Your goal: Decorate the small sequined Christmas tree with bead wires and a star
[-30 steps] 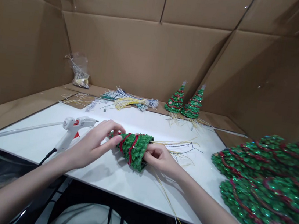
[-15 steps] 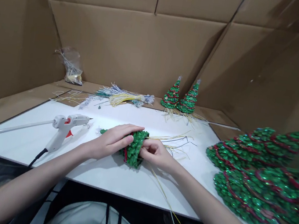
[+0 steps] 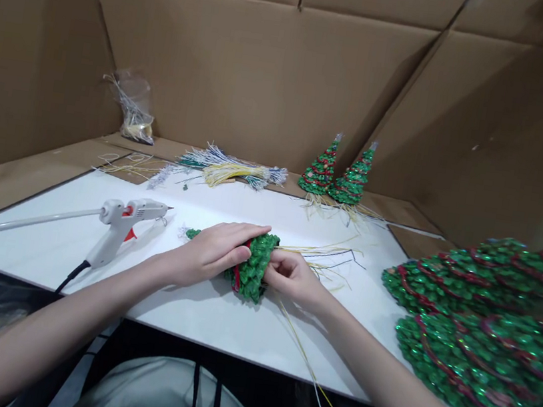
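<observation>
A small green tree with red trim (image 3: 255, 270) lies on its side on the white board (image 3: 195, 317), tip to the left and base to the right. My left hand (image 3: 214, 251) is wrapped over its middle, thumb and fingers around it. At the open base, my right hand (image 3: 291, 277) has its fingertips pinched together, partly hidden inside the rim. Yellow, white and dark wires (image 3: 329, 255) run out rightward from the base, behind my right hand. Two longer wires (image 3: 304, 353) hang down toward the board's front edge.
On the left rests a white glue gun (image 3: 119, 229) with a cord. Bundled wires (image 3: 235, 171) and a plastic bag (image 3: 136, 110) are at the back. Two small trees (image 3: 320, 170) stand at the back right. Larger green trees (image 3: 463, 352) lie at the right. Cardboard walls surround the board.
The camera view has shifted slightly, so everything sits a little differently in the picture. Both hands keep about the same hold on the tree.
</observation>
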Demonstrator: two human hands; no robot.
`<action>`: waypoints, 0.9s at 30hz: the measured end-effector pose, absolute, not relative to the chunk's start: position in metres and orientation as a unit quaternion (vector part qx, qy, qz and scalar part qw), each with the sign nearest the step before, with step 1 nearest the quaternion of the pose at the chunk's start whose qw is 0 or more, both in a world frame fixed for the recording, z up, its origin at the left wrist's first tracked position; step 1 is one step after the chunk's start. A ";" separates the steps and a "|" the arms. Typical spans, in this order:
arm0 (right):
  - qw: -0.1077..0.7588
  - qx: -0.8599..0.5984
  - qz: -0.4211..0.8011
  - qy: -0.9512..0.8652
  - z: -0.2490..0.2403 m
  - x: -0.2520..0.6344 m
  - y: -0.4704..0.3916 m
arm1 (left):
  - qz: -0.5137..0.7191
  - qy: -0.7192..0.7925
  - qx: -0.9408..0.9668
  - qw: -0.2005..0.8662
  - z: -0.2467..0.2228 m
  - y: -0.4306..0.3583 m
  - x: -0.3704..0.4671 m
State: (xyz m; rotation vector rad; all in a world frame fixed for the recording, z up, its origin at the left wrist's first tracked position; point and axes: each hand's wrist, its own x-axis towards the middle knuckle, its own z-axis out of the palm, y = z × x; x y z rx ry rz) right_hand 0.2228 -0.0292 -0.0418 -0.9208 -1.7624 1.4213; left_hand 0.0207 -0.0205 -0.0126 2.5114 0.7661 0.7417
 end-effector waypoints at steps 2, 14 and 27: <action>0.343 -0.355 0.545 -0.678 -0.043 0.223 -0.029 | 0.269 0.273 0.901 0.203 -0.013 -0.020 0.021; 0.361 -0.366 0.533 -0.672 -0.042 0.223 -0.028 | 0.273 0.267 0.902 0.203 -0.013 -0.020 0.023; 0.349 -0.351 0.564 -0.661 -0.046 0.225 -0.025 | 0.279 0.261 0.901 0.203 -0.015 -0.019 0.023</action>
